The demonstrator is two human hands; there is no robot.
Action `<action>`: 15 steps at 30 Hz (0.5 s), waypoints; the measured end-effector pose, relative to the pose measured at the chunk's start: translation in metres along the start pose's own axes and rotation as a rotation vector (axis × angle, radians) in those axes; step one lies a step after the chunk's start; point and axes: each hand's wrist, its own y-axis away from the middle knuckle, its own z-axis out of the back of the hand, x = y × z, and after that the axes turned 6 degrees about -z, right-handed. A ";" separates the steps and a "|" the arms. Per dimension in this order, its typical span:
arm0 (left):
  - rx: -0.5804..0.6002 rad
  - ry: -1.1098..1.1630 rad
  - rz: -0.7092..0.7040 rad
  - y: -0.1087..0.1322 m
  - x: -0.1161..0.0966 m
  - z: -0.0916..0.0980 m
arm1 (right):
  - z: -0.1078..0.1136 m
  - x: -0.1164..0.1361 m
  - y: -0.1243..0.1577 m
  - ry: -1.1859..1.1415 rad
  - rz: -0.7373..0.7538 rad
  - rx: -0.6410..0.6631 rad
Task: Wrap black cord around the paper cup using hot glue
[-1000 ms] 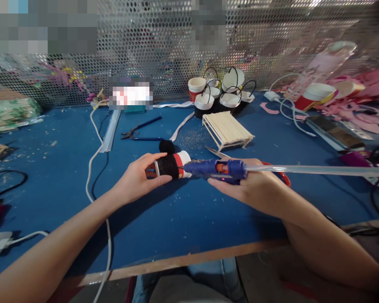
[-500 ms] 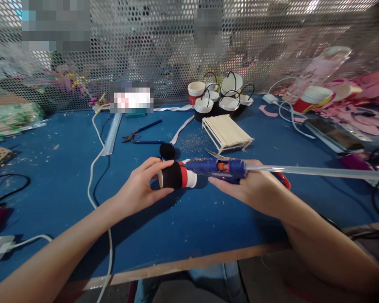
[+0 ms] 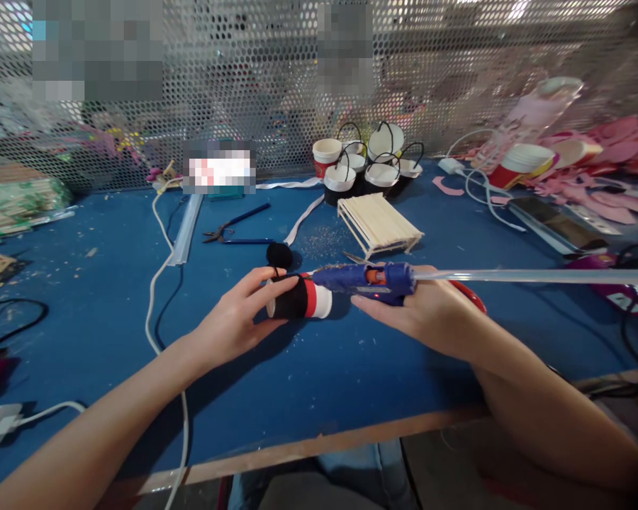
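My left hand (image 3: pixel 239 304) is closed round the base end of a paper cup (image 3: pixel 323 302) that lies on its side. Black felt (image 3: pixel 291 299) wraps the cup's lower part, with a red band and a white rim showing to the right. In my right hand (image 3: pixel 430 312) is a blue hot glue gun (image 3: pixel 369 280), its nozzle pointing left at the cup near the edge of the felt. A long clear glue stick (image 3: pixel 542 277) sticks out of its back. Just behind the cup lies a black roll (image 3: pixel 280 255). Red-handled scissors (image 3: pixel 471 296) are partly hidden behind my right hand.
Blue-handled pliers (image 3: pixel 239 228) and clear glue sticks (image 3: pixel 186 230) lie at the back left. Behind the cup stand a small wooden-stick rack (image 3: pixel 380 219) and several black-wrapped cups (image 3: pixel 383 175) with handles. A white cable (image 3: pixel 149 312) crosses the left side; a phone (image 3: pixel 556 225) lies right.
The fingers of my left hand have shifted slightly over the black felt, and the cup has turned a little. The glue gun stays at the cup. The view has moved slightly.
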 end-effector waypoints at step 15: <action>-0.058 0.394 0.328 -0.004 -0.003 0.000 | -0.005 -0.012 0.012 0.662 0.566 -0.244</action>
